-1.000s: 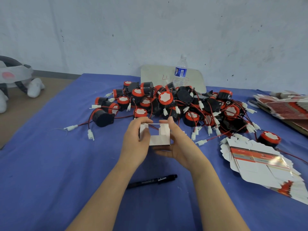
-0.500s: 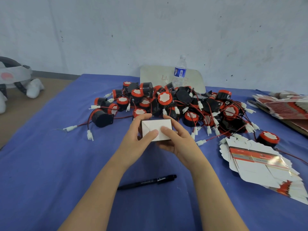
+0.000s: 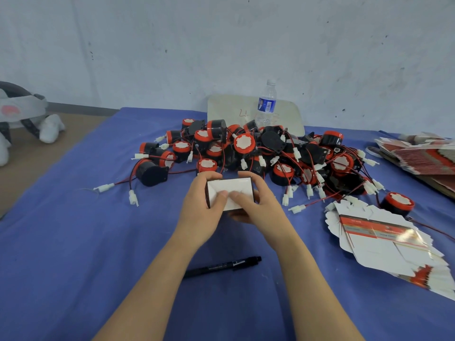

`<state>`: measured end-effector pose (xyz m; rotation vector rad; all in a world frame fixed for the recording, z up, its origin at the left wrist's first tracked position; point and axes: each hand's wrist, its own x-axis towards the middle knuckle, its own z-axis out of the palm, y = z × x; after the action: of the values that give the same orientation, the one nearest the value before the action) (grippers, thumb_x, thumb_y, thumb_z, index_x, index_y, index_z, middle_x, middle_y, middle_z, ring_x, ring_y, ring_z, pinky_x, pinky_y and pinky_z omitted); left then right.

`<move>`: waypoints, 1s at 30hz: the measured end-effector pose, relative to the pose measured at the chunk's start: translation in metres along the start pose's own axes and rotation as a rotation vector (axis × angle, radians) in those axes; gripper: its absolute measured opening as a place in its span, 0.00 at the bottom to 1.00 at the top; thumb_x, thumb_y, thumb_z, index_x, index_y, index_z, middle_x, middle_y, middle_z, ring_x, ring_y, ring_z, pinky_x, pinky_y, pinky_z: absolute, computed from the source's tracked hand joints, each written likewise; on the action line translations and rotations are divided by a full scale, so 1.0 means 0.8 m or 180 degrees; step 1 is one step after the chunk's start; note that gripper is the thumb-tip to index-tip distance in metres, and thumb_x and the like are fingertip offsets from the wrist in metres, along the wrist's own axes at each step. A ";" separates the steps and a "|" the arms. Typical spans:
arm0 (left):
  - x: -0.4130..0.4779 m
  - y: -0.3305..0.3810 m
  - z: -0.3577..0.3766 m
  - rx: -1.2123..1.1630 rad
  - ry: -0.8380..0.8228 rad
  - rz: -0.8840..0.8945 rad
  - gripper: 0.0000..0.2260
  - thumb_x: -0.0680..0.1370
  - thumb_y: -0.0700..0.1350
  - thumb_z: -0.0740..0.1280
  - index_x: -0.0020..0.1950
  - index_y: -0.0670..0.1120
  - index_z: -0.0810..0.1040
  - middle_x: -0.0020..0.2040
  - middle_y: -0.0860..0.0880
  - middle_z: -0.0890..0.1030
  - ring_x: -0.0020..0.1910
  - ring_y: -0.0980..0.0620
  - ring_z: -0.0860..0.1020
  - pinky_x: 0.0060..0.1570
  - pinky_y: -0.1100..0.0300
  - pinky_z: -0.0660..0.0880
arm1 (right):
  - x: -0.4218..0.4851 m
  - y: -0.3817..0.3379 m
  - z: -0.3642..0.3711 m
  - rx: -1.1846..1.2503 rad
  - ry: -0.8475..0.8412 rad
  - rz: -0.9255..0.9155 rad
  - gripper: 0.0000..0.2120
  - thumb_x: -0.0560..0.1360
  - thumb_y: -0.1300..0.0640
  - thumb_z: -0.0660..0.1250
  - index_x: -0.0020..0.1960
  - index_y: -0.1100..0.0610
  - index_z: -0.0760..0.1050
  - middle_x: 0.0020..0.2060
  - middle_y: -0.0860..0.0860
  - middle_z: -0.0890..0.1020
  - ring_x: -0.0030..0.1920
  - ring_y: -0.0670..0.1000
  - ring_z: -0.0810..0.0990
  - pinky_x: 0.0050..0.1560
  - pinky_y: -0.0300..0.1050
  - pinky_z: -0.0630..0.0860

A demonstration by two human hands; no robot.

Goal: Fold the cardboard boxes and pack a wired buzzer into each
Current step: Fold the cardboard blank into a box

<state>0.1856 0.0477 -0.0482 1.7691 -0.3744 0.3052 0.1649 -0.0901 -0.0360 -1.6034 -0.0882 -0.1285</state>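
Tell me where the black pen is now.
In the head view, the black pen lies on the blue cloth between the left forearm and right forearm, nearer than the white box.

box: white, folded, flaps shut, held above cloth | buzzers: red-black wired heap behind

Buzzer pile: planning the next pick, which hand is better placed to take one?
Probably the right hand: most of the buzzer pile lies on its side, just beyond it, while the left hand grips the box.
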 end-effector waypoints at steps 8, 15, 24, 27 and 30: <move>0.001 0.009 0.004 -0.0753 0.0010 -0.0614 0.19 0.82 0.54 0.54 0.73 0.59 0.59 0.68 0.63 0.60 0.64 0.67 0.63 0.64 0.64 0.60 | 0.002 -0.005 0.004 0.0392 0.0270 0.0043 0.10 0.82 0.50 0.56 0.59 0.44 0.74 0.57 0.52 0.76 0.57 0.54 0.78 0.45 0.45 0.82; 0.007 0.012 -0.005 -0.1436 0.0048 -0.1557 0.16 0.80 0.60 0.56 0.52 0.53 0.79 0.50 0.49 0.83 0.51 0.52 0.80 0.54 0.56 0.77 | -0.001 -0.005 0.008 -0.0175 0.0115 -0.0585 0.12 0.81 0.52 0.58 0.56 0.39 0.76 0.73 0.41 0.59 0.76 0.45 0.56 0.70 0.56 0.67; 0.009 0.004 -0.017 -0.2197 -0.0144 -0.1692 0.16 0.78 0.56 0.61 0.58 0.48 0.79 0.53 0.47 0.84 0.54 0.50 0.81 0.58 0.53 0.76 | 0.001 -0.005 0.003 -0.0320 0.0026 -0.0529 0.35 0.69 0.50 0.72 0.71 0.44 0.59 0.60 0.45 0.77 0.55 0.40 0.78 0.52 0.37 0.77; 0.008 0.004 -0.012 -0.2231 -0.0022 -0.1534 0.17 0.78 0.54 0.63 0.60 0.44 0.78 0.55 0.46 0.83 0.56 0.50 0.80 0.60 0.54 0.75 | 0.003 -0.003 0.006 -0.0333 -0.0024 -0.0715 0.29 0.72 0.50 0.70 0.69 0.45 0.64 0.61 0.43 0.77 0.59 0.40 0.76 0.58 0.38 0.76; 0.007 -0.001 -0.005 -0.1288 0.0317 -0.0641 0.15 0.75 0.49 0.68 0.61 0.54 0.72 0.59 0.54 0.77 0.56 0.61 0.77 0.53 0.69 0.74 | 0.005 0.003 0.009 -0.0041 -0.0037 -0.0317 0.22 0.76 0.47 0.65 0.69 0.45 0.67 0.60 0.47 0.79 0.59 0.49 0.79 0.60 0.50 0.77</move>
<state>0.1909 0.0515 -0.0461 1.3745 -0.1690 0.1588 0.1694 -0.0833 -0.0384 -1.6129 -0.1766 -0.1971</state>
